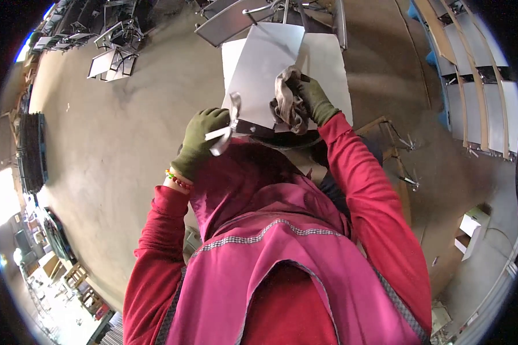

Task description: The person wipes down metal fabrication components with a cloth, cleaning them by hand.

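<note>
A smooth grey panel (pixel 265 66) lies at a slant in front of me, its near edge (pixel 255 127) darker. My left hand (pixel 204 135), in a green glove, is closed at the panel's near left corner. Its fingers curl around a curved, shiny metal bracket (pixel 235 109) there; a short pale strip (pixel 216 133) sticks out beside them. My right hand (pixel 316 99), in the same kind of glove, grips a crumpled grey-brown rag (pixel 289 100) that rests on the panel's right side. The fingers on the rag are partly hidden.
Beneath the panel is a white board (pixel 328 63). Folding metal frames with panels (pixel 230 20) stand just beyond it. At the right is a rack of stacked grey panels (pixel 477 95); at the far left, a dark stack (pixel 33 152). A white box (pixel 472 227) sits low right.
</note>
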The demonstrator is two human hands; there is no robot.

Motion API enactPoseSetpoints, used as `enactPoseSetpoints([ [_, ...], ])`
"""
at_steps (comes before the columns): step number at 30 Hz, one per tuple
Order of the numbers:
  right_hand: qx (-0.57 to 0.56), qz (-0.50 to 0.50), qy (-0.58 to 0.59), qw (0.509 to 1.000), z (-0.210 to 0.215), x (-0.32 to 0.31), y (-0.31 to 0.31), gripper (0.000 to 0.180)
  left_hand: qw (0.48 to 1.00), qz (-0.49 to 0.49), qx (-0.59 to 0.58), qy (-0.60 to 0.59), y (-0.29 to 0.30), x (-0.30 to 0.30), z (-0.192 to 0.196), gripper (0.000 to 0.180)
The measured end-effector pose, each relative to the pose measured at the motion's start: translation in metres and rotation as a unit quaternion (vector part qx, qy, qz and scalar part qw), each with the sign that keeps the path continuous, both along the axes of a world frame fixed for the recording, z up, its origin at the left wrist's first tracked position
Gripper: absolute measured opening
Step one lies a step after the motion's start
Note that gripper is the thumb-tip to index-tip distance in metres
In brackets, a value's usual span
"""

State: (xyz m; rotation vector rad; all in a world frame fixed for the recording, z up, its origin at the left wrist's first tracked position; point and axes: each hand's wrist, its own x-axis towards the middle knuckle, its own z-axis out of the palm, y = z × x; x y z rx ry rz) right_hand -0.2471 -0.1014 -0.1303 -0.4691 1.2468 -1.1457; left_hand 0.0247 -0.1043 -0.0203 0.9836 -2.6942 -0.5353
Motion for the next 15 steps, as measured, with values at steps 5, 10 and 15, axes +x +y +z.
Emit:
enactPoseSetpoints([
  [5,0.016,0.021,0.021,0.999,0.005,-0.010,-0.005,0.030,0.987,-0.155,0.013,-0.043,0.007,-0.025,0.003,0.026],
  [10,-0.088,-0.022,0.085,0.992,0.017,-0.033,-0.016,0.024,0.990,-0.104,0.092,-0.020,0.022,-0.034,-0.031,0.026],
  [15,-0.189,-0.139,-0.064,0.970,0.043,-0.073,-0.013,0.029,0.931,0.068,0.314,0.171,0.047,-0.057,-0.054,0.026],
])
